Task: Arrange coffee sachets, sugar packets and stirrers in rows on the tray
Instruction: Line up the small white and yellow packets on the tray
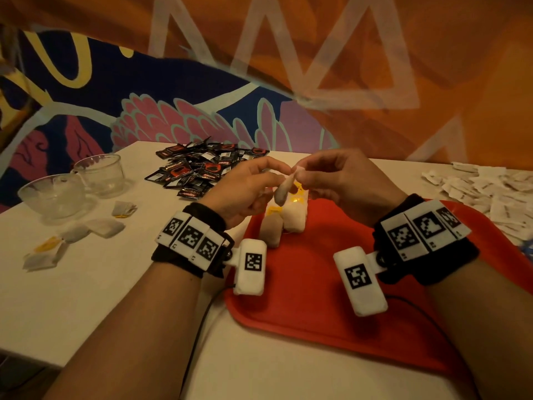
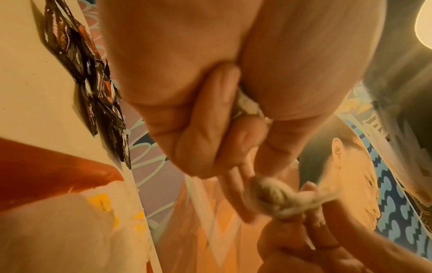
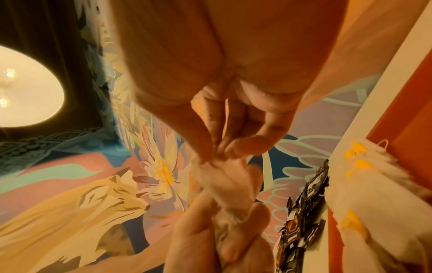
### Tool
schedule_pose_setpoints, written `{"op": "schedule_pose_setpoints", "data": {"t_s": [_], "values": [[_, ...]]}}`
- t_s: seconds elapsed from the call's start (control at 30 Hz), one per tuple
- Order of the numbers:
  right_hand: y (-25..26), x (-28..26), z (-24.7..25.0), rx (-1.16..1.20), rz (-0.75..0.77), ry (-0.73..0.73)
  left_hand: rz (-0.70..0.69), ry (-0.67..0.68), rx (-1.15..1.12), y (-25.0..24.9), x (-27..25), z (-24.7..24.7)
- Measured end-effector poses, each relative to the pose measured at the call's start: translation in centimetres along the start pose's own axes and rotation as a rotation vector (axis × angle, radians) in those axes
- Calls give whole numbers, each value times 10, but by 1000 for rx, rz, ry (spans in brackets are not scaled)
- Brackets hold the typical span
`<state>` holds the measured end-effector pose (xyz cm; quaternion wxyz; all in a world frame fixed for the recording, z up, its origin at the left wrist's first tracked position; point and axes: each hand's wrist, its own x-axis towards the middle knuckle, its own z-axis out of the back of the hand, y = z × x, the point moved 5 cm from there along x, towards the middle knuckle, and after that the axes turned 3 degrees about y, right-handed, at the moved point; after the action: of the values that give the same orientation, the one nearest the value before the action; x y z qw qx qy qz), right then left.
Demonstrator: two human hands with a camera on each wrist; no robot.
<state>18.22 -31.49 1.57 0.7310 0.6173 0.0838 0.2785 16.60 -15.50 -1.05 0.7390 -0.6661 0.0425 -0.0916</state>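
Both hands hold one small white tea bag [image 1: 283, 189] in the air above the far left corner of the red tray [image 1: 317, 287]. My left hand [image 1: 264, 180] pinches its lower part, and my right hand [image 1: 302, 171] pinches its twisted top end. In the left wrist view the tea bag [image 2: 273, 194] sits bunched between the fingertips of the left hand [image 2: 254, 186]. In the right wrist view the right hand [image 3: 222, 152] nips the tea bag [image 3: 224, 181] from above. Two more bags, one white [image 1: 294, 217] and one brownish [image 1: 270, 230], lie on the tray.
A heap of black coffee sachets [image 1: 202, 168] lies at the back of the white table. White sugar packets [image 1: 490, 192] are scattered at the right. Two glass cups [image 1: 99, 174] stand at the left, with loose tea bags [image 1: 95, 228] in front of them.
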Motion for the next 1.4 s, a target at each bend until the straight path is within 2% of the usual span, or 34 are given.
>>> {"op": "schedule_pose_setpoints", "data": {"t_s": [0.13,0.27,0.37,0.53,0.67,0.73,0.87,1.0,1.2,1.4], "values": [[0,1,4,-81,48,-118,-74,-39,-35,-4,-1,0],[2,2,2,-226,73,-152,-139,37,6,-10,-7,-4],[4,2,0,-268,108,-183,-173,-16,13,-11,-8,-4],[-4,1,-7,-386,18,-69,-192,-153,-45,-13,-6,3],[-9,1,-9,-393,-24,-99,-171,-184,-37,-9,-3,5],[-13,3,-9,-366,-103,-74,-143,-222,-74,-6,-2,10],[-35,2,-9,-386,-395,66,-48,-333,-209,2,0,25],[-51,-8,-7,-439,-589,132,-7,-373,-247,7,1,33],[-57,-13,-14,-414,-696,149,23,-367,-235,11,2,32],[-54,-9,-23,-479,-689,183,33,-358,-244,13,2,33]]}}
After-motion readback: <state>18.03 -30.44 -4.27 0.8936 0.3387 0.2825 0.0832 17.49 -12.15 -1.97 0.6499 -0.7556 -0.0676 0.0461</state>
